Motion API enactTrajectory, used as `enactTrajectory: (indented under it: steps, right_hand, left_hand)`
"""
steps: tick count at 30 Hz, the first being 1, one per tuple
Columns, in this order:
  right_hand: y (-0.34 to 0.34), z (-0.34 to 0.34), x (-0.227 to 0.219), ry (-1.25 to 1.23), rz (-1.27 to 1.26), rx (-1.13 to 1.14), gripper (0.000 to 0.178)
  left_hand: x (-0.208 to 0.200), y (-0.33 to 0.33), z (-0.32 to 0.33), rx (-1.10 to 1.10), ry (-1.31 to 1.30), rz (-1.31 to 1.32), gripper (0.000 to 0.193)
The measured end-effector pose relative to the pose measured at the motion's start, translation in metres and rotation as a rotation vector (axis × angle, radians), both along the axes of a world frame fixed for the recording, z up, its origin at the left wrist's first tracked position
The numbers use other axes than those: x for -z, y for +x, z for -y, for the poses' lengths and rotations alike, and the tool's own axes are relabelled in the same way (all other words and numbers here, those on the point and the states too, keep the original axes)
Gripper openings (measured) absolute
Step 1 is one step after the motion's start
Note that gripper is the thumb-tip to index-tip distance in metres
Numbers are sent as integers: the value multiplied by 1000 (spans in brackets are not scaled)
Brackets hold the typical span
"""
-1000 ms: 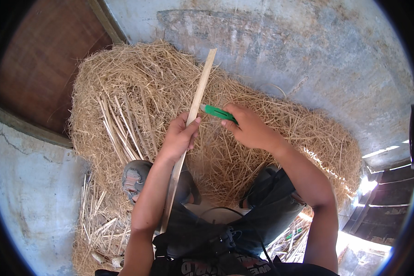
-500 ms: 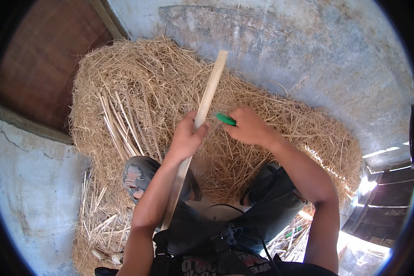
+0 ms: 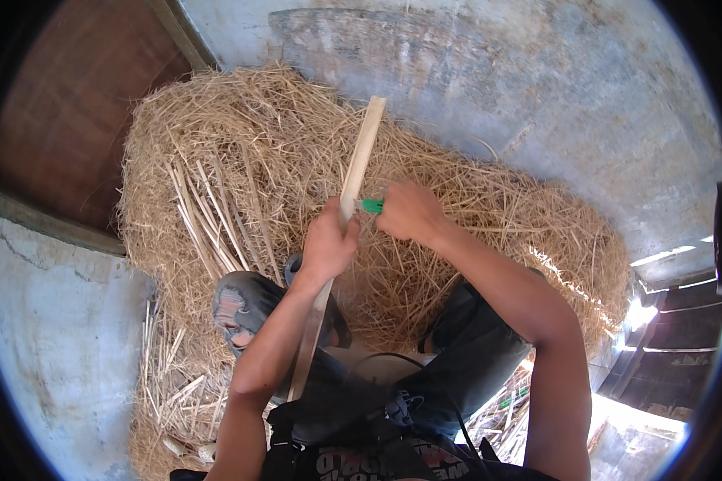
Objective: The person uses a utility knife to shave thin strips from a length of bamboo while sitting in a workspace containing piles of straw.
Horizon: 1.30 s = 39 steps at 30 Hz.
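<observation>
My left hand (image 3: 329,244) is closed round the middle of a long, flat, pale wooden strip (image 3: 363,148). The strip slants from my lap up toward the wall, its far end free in the air. In my right hand (image 3: 411,212) is a green-handled utility knife (image 3: 371,206), gripped with the fingers wrapped round it. Its short blade points left and meets the strip's right edge, just above my left thumb; whether it bites into the wood is too small to tell.
A large heap of straw-like shavings (image 3: 457,176) spreads in front of my knees. Several thin sticks (image 3: 208,216) lie on it at the left. Behind stands a worn grey-blue wall (image 3: 529,88), with a brown panel (image 3: 88,104) at the far left. Wooden slats (image 3: 682,353) are at the right.
My right hand has moved left with the knife, bringing the blade from apart to the strip's edge. The strip's far end has shifted slightly left and down.
</observation>
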State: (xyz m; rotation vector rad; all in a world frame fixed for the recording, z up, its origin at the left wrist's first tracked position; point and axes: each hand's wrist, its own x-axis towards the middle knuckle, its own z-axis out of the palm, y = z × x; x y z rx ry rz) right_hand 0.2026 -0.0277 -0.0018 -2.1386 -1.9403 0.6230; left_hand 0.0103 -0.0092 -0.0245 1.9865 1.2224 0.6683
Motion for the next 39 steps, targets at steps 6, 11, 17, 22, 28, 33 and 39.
enactTrajectory:
  steps: [6,11,17,22,28,33,39]
  right_hand:
    - [0,-13,5,-17,25,76,24]
    - [66,-40,0,-67,13,243,28]
    - [142,-45,21,-15,-129,568,38]
    - [155,-29,-9,122,-82,567,38]
    - [23,10,-12,-29,-73,91,24]
    - [-5,14,-3,-56,-76,50,24]
    - [2,7,14,50,-35,24,22]
  left_hand:
    - [7,-2,0,-28,45,-70,37]
    - [2,2,23,51,-82,-57,32]
    - [-11,14,46,194,-183,42,30]
    - [-6,6,37,144,-94,33,31]
    - [-2,7,8,46,-38,20,30]
    - [8,7,6,28,7,3,29]
    - [9,4,9,28,12,-39,29]
